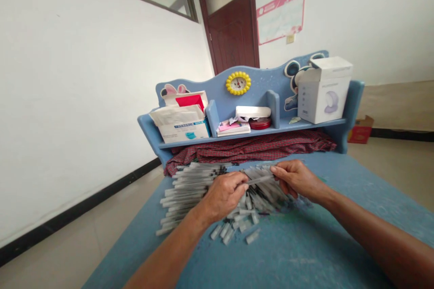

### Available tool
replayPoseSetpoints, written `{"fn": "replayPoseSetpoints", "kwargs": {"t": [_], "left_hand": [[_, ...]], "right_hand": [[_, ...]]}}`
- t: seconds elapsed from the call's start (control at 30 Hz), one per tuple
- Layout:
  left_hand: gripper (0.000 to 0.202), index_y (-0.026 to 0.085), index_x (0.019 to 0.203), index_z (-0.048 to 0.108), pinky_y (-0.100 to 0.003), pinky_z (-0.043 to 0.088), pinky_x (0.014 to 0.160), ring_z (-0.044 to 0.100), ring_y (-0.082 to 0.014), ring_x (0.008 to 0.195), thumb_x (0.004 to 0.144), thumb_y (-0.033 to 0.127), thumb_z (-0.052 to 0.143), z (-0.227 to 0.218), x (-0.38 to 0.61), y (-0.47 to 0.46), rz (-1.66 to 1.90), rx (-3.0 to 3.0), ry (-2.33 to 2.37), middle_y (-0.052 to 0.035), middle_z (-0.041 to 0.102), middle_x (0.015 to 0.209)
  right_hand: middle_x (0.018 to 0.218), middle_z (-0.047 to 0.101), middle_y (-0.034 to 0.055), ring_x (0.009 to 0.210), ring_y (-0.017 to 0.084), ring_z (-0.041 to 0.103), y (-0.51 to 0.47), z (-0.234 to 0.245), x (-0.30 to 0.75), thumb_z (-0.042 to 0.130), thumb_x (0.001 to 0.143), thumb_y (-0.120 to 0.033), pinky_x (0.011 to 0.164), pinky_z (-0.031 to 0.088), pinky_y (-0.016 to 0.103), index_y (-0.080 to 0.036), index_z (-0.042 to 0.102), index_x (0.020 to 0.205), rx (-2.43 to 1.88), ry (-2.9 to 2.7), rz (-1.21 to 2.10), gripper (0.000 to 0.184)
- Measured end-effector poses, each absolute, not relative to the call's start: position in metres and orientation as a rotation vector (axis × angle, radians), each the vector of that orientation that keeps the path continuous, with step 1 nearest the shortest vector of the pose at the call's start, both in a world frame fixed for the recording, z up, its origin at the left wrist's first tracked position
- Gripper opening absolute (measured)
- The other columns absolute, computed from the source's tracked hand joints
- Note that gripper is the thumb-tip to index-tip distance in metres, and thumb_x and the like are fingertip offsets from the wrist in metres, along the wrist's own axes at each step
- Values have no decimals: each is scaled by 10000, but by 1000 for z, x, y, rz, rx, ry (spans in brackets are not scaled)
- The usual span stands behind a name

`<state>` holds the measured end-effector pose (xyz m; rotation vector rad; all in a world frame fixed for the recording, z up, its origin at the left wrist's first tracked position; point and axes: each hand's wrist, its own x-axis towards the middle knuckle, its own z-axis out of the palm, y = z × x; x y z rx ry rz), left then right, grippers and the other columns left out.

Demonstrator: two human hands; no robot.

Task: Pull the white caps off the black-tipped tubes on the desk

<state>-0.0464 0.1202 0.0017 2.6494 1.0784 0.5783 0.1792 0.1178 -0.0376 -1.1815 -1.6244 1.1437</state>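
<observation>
My left hand [225,195] and my right hand [294,177] meet above a heap of thin grey pen-like tubes [190,187] on a blue desk [305,244]. Both hands pinch the same single grey tube [259,180], one at each end, held roughly level between them. Several short grey caps [233,231] lie loose in front of my left hand. More tubes lie under and behind my right hand.
At the desk's back stands a blue shelf [257,131] with a mask box [183,128], papers, a red tin [260,123], a white carton [322,90] and a small yellow clock [238,83]. A red checked cloth [257,148] lies beneath it. Wall left, door behind.
</observation>
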Motion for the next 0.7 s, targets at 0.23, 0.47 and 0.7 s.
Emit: {"fn": "replayPoseSetpoints", "kwargs": {"t": [0.23,0.47,0.7], "left_hand": [[158,150,787,594,-212,369,642,533,-129,695,850,221,468,-9,-54,120,694,2662,1058,-10,565,718],[184,143,784,602,-215,373,636,527,-128,682,866,227,459,-13,-59,120,739,2688,1071,-13,560,710],[197,134,799,605,-217,376,648,529,-132,690,870,229,449,-13,-59,118,781,2696,1041,-24,564,714]], "right_hand": [[373,524,-50,234,58,389,119,-41,177,480,791,-546,266,233,155,-187,435,604,-1196,-1677,1313,408],[426,560,-49,258,50,423,118,-41,173,561,749,-514,278,238,145,-184,435,616,-1168,-1641,1338,377],[408,561,-34,250,68,436,118,-46,170,482,800,-565,278,244,158,-166,518,670,-1164,-1637,1357,421]]}}
